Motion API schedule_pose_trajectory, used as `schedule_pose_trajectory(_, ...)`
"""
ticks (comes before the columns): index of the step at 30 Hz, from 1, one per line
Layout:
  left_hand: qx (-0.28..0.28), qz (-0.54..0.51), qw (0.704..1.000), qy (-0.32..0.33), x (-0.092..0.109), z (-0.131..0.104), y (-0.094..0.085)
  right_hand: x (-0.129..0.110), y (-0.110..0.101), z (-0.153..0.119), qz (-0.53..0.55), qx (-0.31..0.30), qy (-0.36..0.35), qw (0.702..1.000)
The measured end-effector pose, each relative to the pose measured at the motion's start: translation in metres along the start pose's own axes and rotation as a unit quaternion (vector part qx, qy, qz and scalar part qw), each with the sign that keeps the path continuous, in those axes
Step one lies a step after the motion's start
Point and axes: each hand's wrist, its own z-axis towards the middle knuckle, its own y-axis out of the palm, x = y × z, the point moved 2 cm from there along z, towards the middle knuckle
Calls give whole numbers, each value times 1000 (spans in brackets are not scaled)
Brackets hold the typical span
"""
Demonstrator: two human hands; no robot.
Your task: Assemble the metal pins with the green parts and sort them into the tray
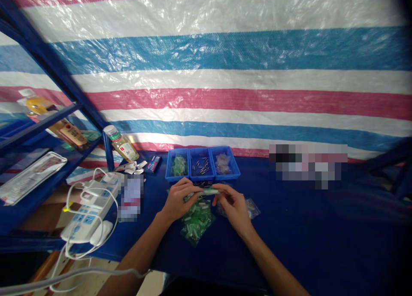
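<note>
Between my two hands a pale green plastic packet [210, 192] is stretched sideways, just in front of the blue bins. My left hand [182, 198] has its fingers closed on the packet's left end. At the right end my right hand [230, 202] pinches it with bent fingers. Below them on the table lies a clear bag of green pieces [197, 223]. Another clear bag [252, 208] lies partly under my right hand. Three joined blue bins hold green packets [179, 165], dark thin rods [200, 165] and pale clear packets [222, 163].
On the dark blue table [299, 231], a drink bottle [120, 143], a small box [152, 163] and a white power strip [93, 208] with tangled cables stand left. A blue metal frame [61, 68] rises there. A striped sheet [225, 51] hangs behind.
</note>
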Motion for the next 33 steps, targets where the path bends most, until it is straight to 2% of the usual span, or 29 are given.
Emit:
schedule_pose_trajectory(4, 16, 0, 1000, 0, 2, 2, -1, 2, 1, 1, 3, -3, -4, 1000)
schedule_pose_trajectory(10, 29, -4, 999, -34, 1, 0, -1, 0, -2, 3, -23, 24, -53, 998)
schedule_pose_trajectory(14, 53, -16, 998, -34, -2, -3, 2, -2, -1, 3, -10, 25, -40, 999)
schedule_pose_trajectory(18, 78, -22, 996, -28, -3, -4, 3, 2, 1, 2, 2, 21, 4, 1000)
schedule_pose_trajectory(24, 30, -11, 999, -20, 1, 1, -1, 4, 4, 1, 89, 28, 13, 996)
schedule_pose_trajectory(33, 14, -11, 1000, -18, 0, 2, -1, 0, -1, 1, 20, 22, 12, 999)
